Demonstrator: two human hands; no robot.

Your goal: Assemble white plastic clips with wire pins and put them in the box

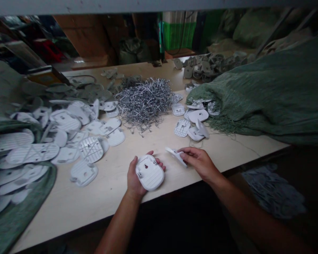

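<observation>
My left hand (134,178) cups a white oval plastic cover (149,173) near the front edge of the wooden table (116,197); the cover's ribbed inner side with a keyhole slot faces up. My right hand (200,163) pinches a second, thinner white plastic piece (175,154) just right of the cover, tilted on edge. A tangled heap of metal wire clips (144,100) lies in the middle of the table beyond both hands.
Many white plastic plates (69,137) spread over the table's left side and spill onto a green sack (21,211). A few more plates (194,121) lie beside a large green woven sack (267,95) on the right. Further plates (206,65) sit at the back.
</observation>
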